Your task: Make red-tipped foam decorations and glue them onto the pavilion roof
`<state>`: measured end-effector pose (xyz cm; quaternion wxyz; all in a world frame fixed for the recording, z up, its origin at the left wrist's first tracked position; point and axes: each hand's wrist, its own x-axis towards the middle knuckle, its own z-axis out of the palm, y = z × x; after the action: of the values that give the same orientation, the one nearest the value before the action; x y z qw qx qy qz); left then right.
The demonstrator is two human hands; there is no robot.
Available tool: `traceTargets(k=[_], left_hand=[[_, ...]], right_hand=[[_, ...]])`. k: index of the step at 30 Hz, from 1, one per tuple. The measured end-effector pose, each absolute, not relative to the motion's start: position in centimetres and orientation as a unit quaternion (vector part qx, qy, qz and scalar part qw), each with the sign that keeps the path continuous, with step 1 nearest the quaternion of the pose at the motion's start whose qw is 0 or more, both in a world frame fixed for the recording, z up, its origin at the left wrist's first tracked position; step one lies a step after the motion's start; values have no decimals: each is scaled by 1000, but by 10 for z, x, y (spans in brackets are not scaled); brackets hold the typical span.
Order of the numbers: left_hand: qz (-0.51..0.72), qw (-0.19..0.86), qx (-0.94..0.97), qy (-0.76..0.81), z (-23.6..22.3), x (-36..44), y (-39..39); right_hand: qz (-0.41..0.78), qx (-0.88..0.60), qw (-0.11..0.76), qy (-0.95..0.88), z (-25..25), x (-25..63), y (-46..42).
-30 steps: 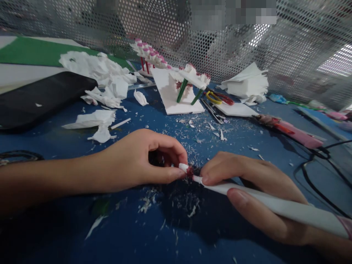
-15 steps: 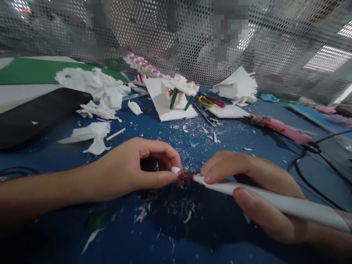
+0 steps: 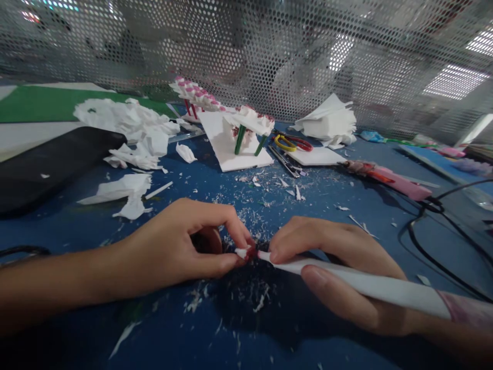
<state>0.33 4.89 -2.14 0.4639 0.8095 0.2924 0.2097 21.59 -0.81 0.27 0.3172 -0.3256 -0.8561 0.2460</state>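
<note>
Head view: right hand (image 3: 342, 241) clamped round white pen (image 3: 373, 285), long axis slanting, tip pointing left; left hand (image 3: 169, 246) pinches red-tinged white scrap (image 3: 242, 253) at pen's tip.

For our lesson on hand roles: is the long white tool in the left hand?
No, the right hand holds the white tool, while the left hand pinches a small piece.

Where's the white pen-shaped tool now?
In the head view, the tool is at lower right, in the right hand, its tip near the left hand.
</note>
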Motion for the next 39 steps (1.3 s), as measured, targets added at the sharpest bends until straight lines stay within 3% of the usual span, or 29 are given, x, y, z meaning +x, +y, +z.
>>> traceTargets(k=[7,22,32,39], left_hand=[[206,452,811,310,-19,3,48],[246,530,760,287,-19,4,50],[259,494,793,247,-20,5,52],[267,474,798,261,-20,4,53]], right_hand=[[185,-295,305,-886,3,216,-6],[161,-288,305,-893,0,217,-6],[140,-260,321,-900,-6,214,-7],[207,-291,328,-874,7,214,-12]])
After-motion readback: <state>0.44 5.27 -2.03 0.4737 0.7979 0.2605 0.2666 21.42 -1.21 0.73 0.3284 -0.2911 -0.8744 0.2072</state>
